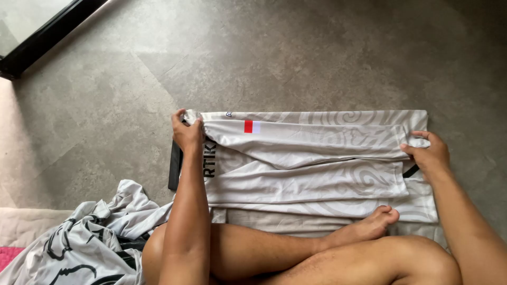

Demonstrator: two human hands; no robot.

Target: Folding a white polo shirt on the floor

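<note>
We sit cross-legged on a grey floor (296, 58) of large matt tiles, with faint joints running across it. At the upper left corner a black frame (45, 37) borders a pale glass pane. Along the left edge we see a strip of pinkish mat (21, 224) and, at the bottom corner, a bit of red cloth (8, 256).

We count two garments. One white shirt (311, 169) lies flat on the floor just ahead of our legs, folded lengthwise, with pale swirl patterns, black lettering at its left end and one small red patch near the top edge. A dark band shows at its left edge and another at its right. The second garment (90, 237), white with black markings, lies crumpled at the lower left, touching our left thigh.

Two hands are at work. Our left hand (187, 132) pinches the shirt's upper left corner, fingers closed on the cloth. Our right hand (430, 155) grips the fold at the right end, thumb and fingers shut on the fabric. One bare foot (369, 224) rests on the shirt's near edge.
</note>
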